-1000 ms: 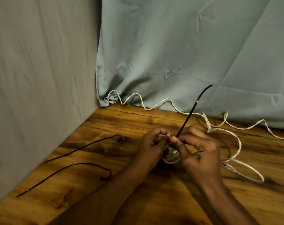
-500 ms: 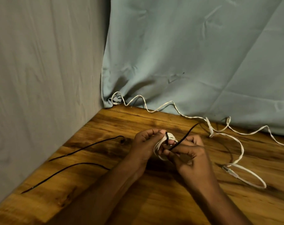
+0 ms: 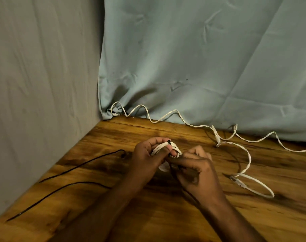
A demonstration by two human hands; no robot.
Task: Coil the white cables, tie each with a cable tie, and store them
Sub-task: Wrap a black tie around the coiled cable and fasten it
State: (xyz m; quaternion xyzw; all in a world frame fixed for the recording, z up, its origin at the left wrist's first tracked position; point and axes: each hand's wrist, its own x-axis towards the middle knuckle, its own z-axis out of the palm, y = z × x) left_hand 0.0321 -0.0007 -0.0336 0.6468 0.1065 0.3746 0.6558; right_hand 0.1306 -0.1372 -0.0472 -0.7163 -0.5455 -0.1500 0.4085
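A small coil of white cable [image 3: 163,147] is gripped by my left hand [image 3: 148,156] above the wooden table [image 3: 166,215], with the thumb pressing across it. A black cable tie circles the coil, its head [image 3: 169,141] showing on top. My right hand [image 3: 197,172] pinches the tie's black tail just below and to the right of the coil; most of the tail is hidden under the fingers. A second white cable [image 3: 243,151] lies loose and uncoiled along the back edge and right side of the table, ending in a loop with a plug [image 3: 237,181].
Two spare black cable ties [image 3: 82,163] [image 3: 57,191] lie on the left part of the table. A grey cloth wall [image 3: 40,84] stands on the left and a pale blue cloth [image 3: 201,58] hangs behind the table's back edge.
The tie's tail, which stuck up and to the right, has been drawn down through the head towards me. The coil has been lifted and turned in my left hand.
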